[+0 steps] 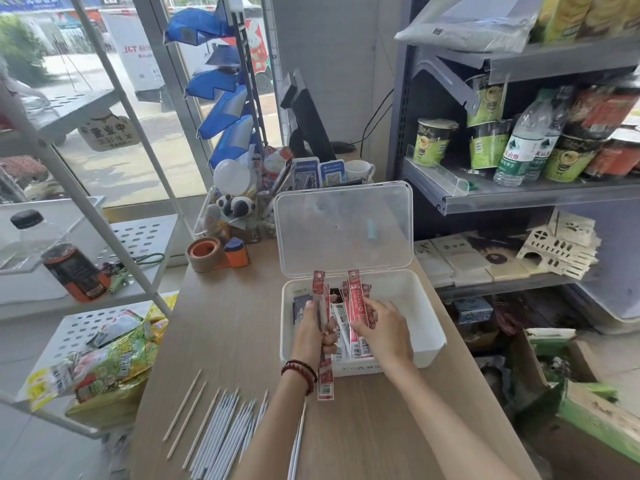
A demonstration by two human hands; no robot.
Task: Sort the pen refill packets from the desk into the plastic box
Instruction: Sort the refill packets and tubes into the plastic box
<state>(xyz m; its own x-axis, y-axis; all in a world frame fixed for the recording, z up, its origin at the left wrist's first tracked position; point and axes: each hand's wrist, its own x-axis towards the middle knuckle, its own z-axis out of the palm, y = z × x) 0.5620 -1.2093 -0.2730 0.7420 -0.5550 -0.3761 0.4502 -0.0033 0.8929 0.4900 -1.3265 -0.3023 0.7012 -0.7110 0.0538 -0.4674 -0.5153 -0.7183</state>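
The bundle of long red-and-white pen refill packets [325,341] stands nearly upright over the near left corner of the white plastic box [429,327], with its lower end hanging past the near rim. The left hand [317,332] has its grip clamped round the bundle's middle. More red packets [356,306] lean tilted inside the box under the right hand [384,329], whose fingers lie spread against them; I cannot tell whether that grip pinches them. To do this well, I judge, the right hand should hold the leaning packets to the right while the left lowers its bundle flat beside them, ends aligned, below the raised clear lid [343,230]. Thin white loose sticks [221,420] lie near left on the wooden surface [235,323]
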